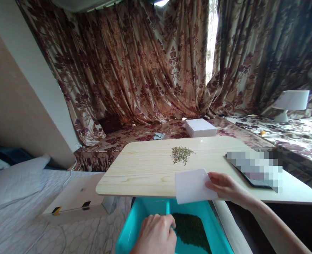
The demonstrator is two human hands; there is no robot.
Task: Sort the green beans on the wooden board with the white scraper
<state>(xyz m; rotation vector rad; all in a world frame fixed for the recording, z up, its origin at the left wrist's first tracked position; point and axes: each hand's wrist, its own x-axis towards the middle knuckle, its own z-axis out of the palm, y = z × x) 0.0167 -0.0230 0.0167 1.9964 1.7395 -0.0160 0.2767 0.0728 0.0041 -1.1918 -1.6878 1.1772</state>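
Observation:
My right hand (pixel 226 188) pinches a white card (pixel 191 187) by its right edge, over the near edge of the wooden tabletop (pixel 137 169). Beyond the card, a loose pile of small greenish-brown dried bits (pixel 181 154) lies on the wood. Below the table edge is a teal divided bin (pixel 141 206). My left hand (pixel 156 231) is over the bin's divider, fingers curled down; whatever they grip is hidden. Dark green dried flakes (pixel 190 229) fill part of the bin's right compartment, while the visible part of the left one shows bare teal plastic.
At the table's right lies a dark flat device (pixel 251 173), partly blurred out. Behind the table stands a white box (pixel 200 127) near a small grey-blue cloth (pixel 158 135). A white case (pixel 76 197) rests on the bed at left. A lamp (pixel 291 100) stands far right.

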